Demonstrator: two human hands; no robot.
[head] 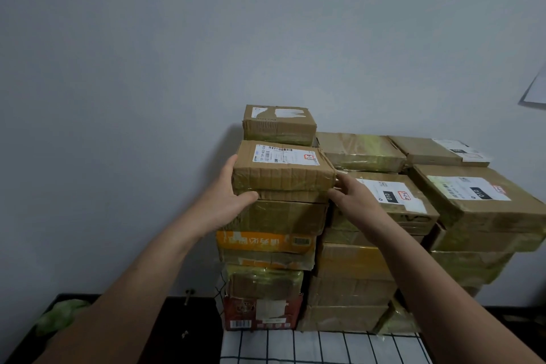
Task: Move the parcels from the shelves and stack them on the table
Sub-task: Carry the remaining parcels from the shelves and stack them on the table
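The left hand (229, 201) clasped the left end of the labelled parcel (283, 174), its thumb curled along the lower front edge. The right hand (354, 201) gripped the right corner. The labelled parcel sat atop the leftmost stack (266, 248) on the cloth-covered worktop (295, 346).

Dim, flat indoor light with a cool grey cast. The parcels (361, 212) throw a soft shadow leftward onto the wall (147, 68). Their tape shows a faint sheen. Wide-angle bending stretches the forearms (141, 275) near the lower edge, and detail is soft throughout.
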